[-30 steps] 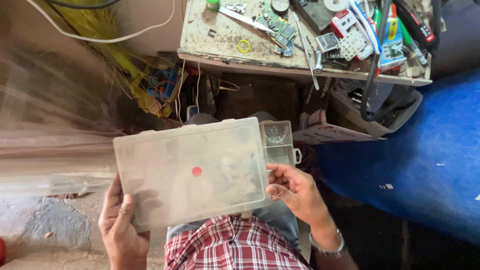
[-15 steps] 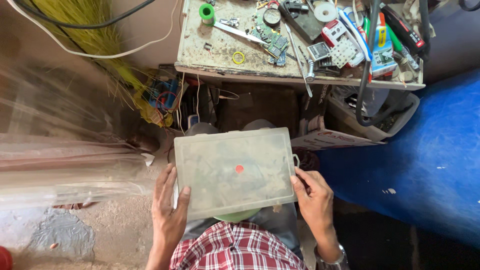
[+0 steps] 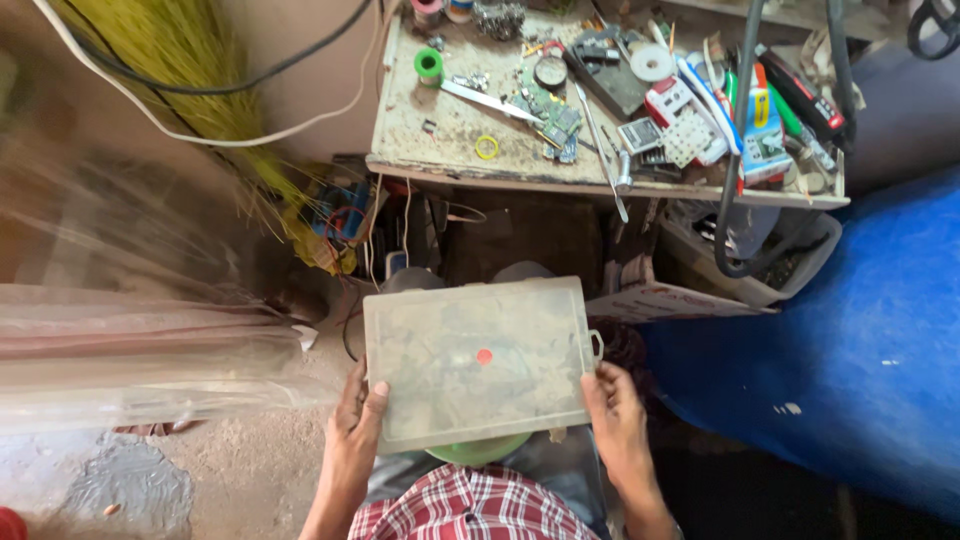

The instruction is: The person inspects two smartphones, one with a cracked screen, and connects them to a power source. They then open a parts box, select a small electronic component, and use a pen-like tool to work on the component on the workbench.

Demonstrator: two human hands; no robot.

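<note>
While it sits between them, left hand [image 3: 352, 440] and right hand [image 3: 617, 418] grip the plastic box [image 3: 478, 360].

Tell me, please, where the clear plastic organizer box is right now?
In the head view, the organizer box sits low and central, held between the left hand and right hand, below the cluttered workbench.

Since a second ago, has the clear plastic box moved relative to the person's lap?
Yes. The clear plastic box has swung from tilted to square over the checked shirt, both hands at its sides.
</note>
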